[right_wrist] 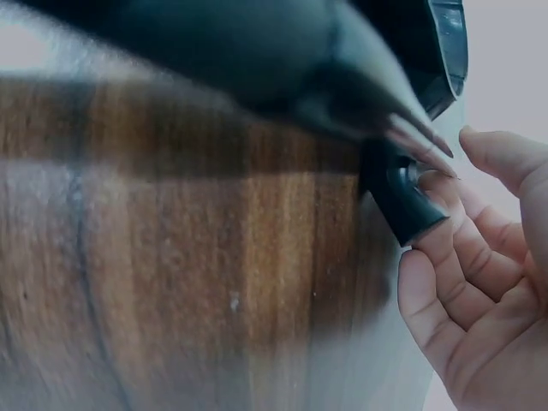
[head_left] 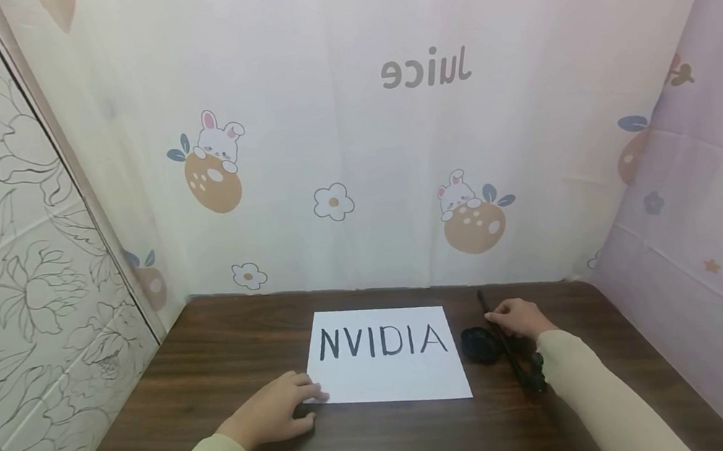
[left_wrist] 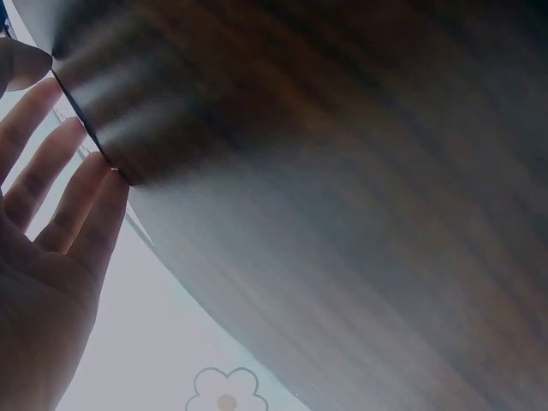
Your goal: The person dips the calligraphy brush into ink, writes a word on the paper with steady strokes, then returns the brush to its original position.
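A white sheet of paper [head_left: 390,382] with "NVIDIA" in dark hand-drawn letters lies on the table. My left hand [head_left: 281,407] rests at its lower left corner, fingertips on the paper and thumb on the wood; in the left wrist view the fingers [left_wrist: 81,205] are extended. To the right of the sheet, my right hand [head_left: 521,317] pinches a slender black stick [head_left: 511,356] near its far end. Close up, a dark tapered piece [right_wrist: 334,77] and a short curved black piece [right_wrist: 402,201] are beside the fingers; their exact kind is unclear.
A round black object [head_left: 480,345] sits between the paper and the stick. Small dark pieces [head_left: 536,374] lie by the stick's near end and right sleeve. The brown wooden table [head_left: 383,445] ends at a patterned curtain [head_left: 389,244] behind, with more curtain on both sides.
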Motion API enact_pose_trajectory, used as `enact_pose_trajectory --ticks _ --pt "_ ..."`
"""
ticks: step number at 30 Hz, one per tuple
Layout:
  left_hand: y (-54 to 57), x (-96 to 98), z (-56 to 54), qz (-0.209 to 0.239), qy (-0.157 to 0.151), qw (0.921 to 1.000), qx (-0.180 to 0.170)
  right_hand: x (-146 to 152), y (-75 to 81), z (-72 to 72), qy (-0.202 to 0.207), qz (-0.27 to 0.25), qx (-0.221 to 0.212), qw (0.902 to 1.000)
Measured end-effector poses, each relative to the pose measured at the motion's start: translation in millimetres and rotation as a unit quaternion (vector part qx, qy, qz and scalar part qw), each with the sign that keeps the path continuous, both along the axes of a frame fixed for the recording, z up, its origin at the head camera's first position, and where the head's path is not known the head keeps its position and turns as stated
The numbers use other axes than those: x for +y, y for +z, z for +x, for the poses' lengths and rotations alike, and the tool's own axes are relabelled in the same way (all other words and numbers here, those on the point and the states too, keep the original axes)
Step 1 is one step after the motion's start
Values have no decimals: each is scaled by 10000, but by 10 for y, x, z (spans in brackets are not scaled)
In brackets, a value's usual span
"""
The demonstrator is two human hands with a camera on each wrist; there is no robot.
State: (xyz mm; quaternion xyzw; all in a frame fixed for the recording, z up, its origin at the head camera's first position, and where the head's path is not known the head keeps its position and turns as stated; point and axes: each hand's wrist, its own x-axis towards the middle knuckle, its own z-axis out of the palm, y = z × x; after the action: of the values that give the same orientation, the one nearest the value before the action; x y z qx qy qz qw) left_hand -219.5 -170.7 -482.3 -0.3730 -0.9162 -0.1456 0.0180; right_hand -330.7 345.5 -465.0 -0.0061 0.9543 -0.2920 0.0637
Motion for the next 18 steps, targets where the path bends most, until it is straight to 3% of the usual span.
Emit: enact_pose_trajectory --ticks 18 --pt "22 2 -8 38 58 9999 -119 37 51 47 -109 -129 22 9999"
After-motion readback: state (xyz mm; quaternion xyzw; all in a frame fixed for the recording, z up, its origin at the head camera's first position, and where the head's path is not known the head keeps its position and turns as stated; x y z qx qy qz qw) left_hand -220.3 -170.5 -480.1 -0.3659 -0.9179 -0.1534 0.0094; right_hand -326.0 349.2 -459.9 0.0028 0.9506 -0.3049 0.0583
